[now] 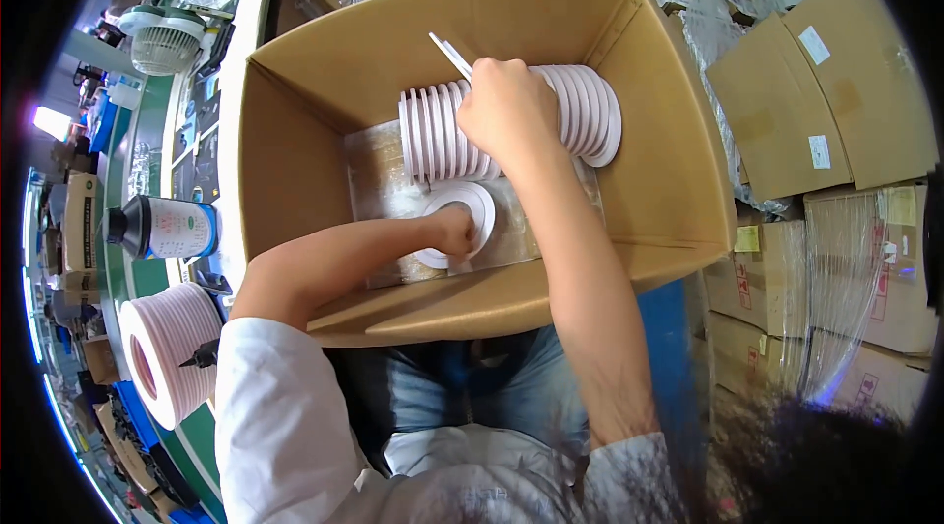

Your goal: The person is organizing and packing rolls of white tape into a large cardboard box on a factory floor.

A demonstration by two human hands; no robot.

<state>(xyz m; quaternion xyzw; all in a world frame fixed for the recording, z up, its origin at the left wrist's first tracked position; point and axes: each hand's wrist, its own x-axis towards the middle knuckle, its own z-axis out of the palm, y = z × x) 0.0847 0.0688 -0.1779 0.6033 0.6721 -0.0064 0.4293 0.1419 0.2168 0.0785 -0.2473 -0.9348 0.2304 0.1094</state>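
The right hand (506, 111), closed on a tilted white ring (449, 54), is at the ring row (433, 136) toward the box's (344, 67) far edge (best kept square to it); the left hand (452, 231) curls over a flat ring (479, 200), grip unclear.

Close head view looks down into the carton (383, 47).

White rings (423, 136), brown box (678, 160); at left, a black bottle (138, 227) with a white-and-blue label (180, 229); below it, a pinkish-white, ribbed stack (182, 332); faded blue jeans (423, 391).
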